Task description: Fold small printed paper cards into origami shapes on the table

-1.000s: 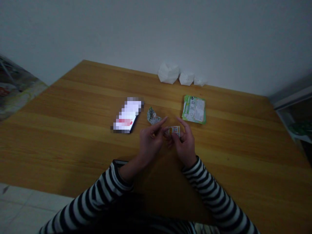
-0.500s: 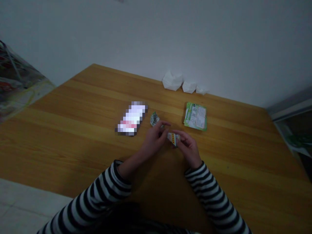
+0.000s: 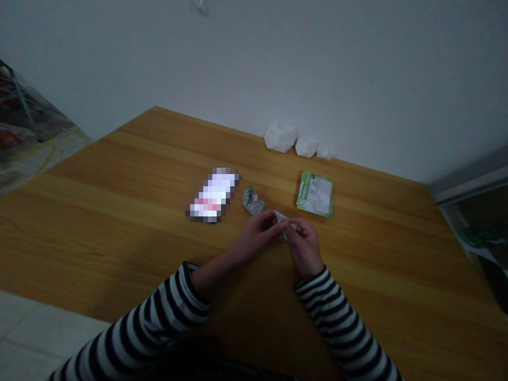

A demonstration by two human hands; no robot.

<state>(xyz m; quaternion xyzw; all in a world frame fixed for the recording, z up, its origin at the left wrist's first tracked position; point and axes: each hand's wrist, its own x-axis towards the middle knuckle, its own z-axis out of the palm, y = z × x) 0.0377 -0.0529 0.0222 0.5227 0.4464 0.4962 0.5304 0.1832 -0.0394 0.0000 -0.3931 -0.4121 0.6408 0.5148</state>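
Observation:
Both my hands meet over the middle of the table, closed around a small folded piece of printed paper [image 3: 279, 216]. My left hand [image 3: 254, 236] pinches its left side between thumb and fingers. From the right, my right hand [image 3: 307, 247] grips the other side, its fingers covering much of the paper. Just beyond my left fingers lies a second printed paper piece [image 3: 252, 201], folded into a small open shape with green at its edge. A stack of green printed sheets or packets [image 3: 316, 193] rests beyond my right hand.
A phone-like slab with a blurred bright screen [image 3: 213, 196] lies left of the paper piece. Along the wall stand three white folded paper shapes [image 3: 280, 137], decreasing in size rightward. The wooden table [image 3: 138, 174] meets the wall at its back edge.
My left hand has moved right and slightly down to take the paper's left side. The paper has turned, so its red and yellow print no longer shows. The view has shifted slightly.

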